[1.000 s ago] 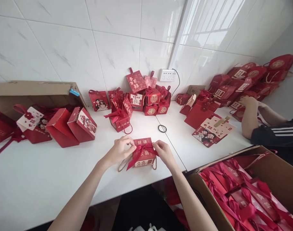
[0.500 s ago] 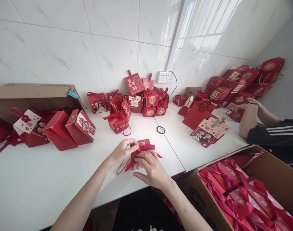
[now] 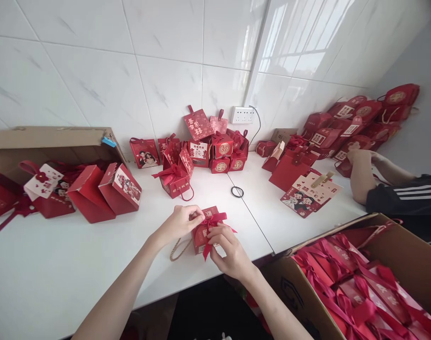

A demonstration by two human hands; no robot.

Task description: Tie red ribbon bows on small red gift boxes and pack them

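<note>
A small red gift box [image 3: 204, 230] with a red ribbon bow [image 3: 215, 218] and a rope handle [image 3: 179, 249] stands on the white table [image 3: 59, 264] near its front edge. My left hand [image 3: 180, 222] pinches the box's upper left side, fingers closed on it. On the box's near right side, my right hand [image 3: 228, 250] grips with its fingers curled around the ribbon tail.
A cardboard carton [image 3: 357, 278] of ribboned red boxes sits at the lower right. More red boxes [image 3: 215, 144] pile by the wall, at the left beside an open carton [image 3: 56, 141], and at the far right. Another person's arm [image 3: 364, 174] rests at the right. A black hair band [image 3: 237, 191] lies mid-table.
My right hand left the bow's right loop and came round to the box's near side, gripping the ribbon tail. The box tilted slightly. The other person's arm shifted.
</note>
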